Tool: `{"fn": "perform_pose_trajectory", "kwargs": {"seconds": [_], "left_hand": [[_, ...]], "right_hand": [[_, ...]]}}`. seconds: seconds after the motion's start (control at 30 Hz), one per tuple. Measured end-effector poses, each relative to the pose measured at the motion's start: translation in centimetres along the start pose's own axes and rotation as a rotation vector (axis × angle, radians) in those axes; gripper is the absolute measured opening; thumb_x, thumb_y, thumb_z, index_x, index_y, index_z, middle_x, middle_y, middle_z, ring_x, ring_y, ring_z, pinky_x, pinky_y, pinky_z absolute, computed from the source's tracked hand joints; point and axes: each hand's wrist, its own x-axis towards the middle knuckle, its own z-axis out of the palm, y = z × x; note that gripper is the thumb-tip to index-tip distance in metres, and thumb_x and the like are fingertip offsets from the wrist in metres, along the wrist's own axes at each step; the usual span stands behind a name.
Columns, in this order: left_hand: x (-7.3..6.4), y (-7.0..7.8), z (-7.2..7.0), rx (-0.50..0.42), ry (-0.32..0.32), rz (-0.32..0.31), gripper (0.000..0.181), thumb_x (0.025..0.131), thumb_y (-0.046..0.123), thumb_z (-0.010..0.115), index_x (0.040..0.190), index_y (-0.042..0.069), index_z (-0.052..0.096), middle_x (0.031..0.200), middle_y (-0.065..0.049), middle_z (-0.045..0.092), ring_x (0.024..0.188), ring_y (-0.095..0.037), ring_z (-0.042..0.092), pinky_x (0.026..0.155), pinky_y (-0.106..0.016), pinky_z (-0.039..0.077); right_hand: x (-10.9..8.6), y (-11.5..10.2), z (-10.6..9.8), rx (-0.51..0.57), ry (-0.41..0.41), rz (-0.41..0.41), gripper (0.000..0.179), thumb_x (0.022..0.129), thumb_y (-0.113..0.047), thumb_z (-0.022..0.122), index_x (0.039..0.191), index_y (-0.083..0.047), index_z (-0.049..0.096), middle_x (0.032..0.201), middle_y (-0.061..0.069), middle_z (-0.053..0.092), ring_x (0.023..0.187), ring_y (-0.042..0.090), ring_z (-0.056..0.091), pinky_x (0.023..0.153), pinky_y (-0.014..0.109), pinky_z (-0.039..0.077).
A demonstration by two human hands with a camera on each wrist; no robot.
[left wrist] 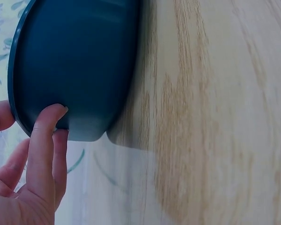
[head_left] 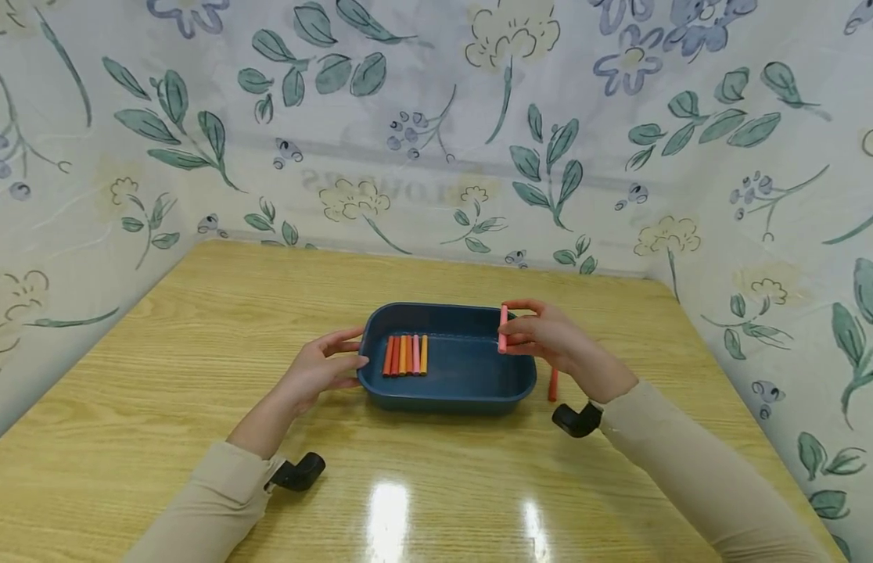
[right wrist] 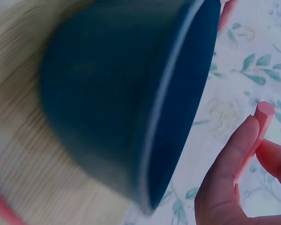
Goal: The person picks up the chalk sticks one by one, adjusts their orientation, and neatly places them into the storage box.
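Observation:
My right hand (head_left: pixel 542 335) pinches a short pink stick (head_left: pixel 503 328) upright at the right end of the dark blue basin (head_left: pixel 443 403). In the right wrist view the stick's flat end (right wrist: pixel 266 108) stands out above the thumb and fingertips. At the basin's left end, my left hand (head_left: pixel 324 363) rests its spread fingers against the outer wall and rim; the left wrist view shows a fingertip (left wrist: pixel 56 115) pressed on that wall. Several red, orange, pink and yellow sticks (head_left: pixel 405 356) lie side by side inside the basin, toward its left.
A red stick (head_left: pixel 553 384) lies on the wooden table (head_left: pixel 282 293) just right of the basin, partly behind my right hand. White cloth with leaves and flowers (head_left: pixel 436 141) hangs around the table's back and sides.

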Motion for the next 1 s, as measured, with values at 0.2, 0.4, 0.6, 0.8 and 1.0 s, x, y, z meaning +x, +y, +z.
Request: {"fn": "perform_pose_trajectory", "kwargs": {"seconds": [0.2, 0.4, 0.6, 0.8, 1.0], "left_hand": [[0.3, 0.1, 0.1, -0.007, 0.009, -0.016, 0.058, 0.087, 0.003, 0.063, 0.141, 0.004, 0.039, 0.131, -0.025, 0.041, 0.086, -0.019, 0.064, 0.077, -0.04, 0.054], [0.1, 0.1, 0.1, -0.002, 0.006, -0.008, 0.058, 0.088, 0.003, 0.062, 0.141, 0.002, 0.038, 0.131, -0.027, 0.04, 0.086, -0.019, 0.064, 0.076, -0.039, 0.054], [-0.1, 0.3, 0.0, -0.001, 0.004, -0.009, 0.058, 0.088, 0.004, 0.061, 0.142, 0.002, 0.037, 0.132, -0.028, 0.039, 0.086, -0.019, 0.064, 0.075, -0.037, 0.055], [-0.2, 0.4, -0.1, 0.013, 0.006, -0.014, 0.058, 0.089, 0.004, 0.061, 0.142, 0.002, 0.037, 0.133, -0.028, 0.039, 0.089, -0.021, 0.063, 0.075, -0.037, 0.055], [0.0, 0.5, -0.1, 0.002, -0.003, -0.011, 0.058, 0.088, 0.004, 0.061, 0.141, 0.001, 0.037, 0.132, -0.028, 0.039, 0.088, -0.021, 0.063, 0.075, -0.037, 0.055]], "right_hand": [[1.5, -0.8, 1.8, 0.0, -0.023, 0.021, 0.057, 0.09, 0.0, 0.058, 0.141, -0.004, 0.034, 0.09, 0.013, 0.061, 0.067, 0.017, 0.064, 0.083, 0.038, 0.052], [3.3, -1.0, 3.4, -0.025, -0.046, 0.068, 0.054, 0.09, -0.002, 0.059, 0.139, 0.0, 0.037, 0.106, 0.019, 0.057, 0.075, 0.019, 0.063, 0.091, 0.041, 0.046], [5.2, -1.4, 4.6, -0.086, -0.103, 0.152, 0.047, 0.091, -0.002, 0.058, 0.134, 0.004, 0.041, 0.107, 0.018, 0.057, 0.082, 0.022, 0.063, 0.092, 0.041, 0.046], [7.2, -1.6, 5.6, -0.125, -0.164, 0.236, 0.036, 0.09, 0.0, 0.059, 0.123, 0.01, 0.049, 0.102, 0.018, 0.058, 0.084, 0.025, 0.061, 0.09, 0.041, 0.048], [8.7, -1.0, 6.6, -0.189, -0.171, 0.34, 0.026, 0.088, 0.003, 0.06, 0.112, 0.011, 0.058, 0.094, 0.017, 0.059, 0.079, 0.024, 0.061, 0.078, 0.035, 0.054]]}}
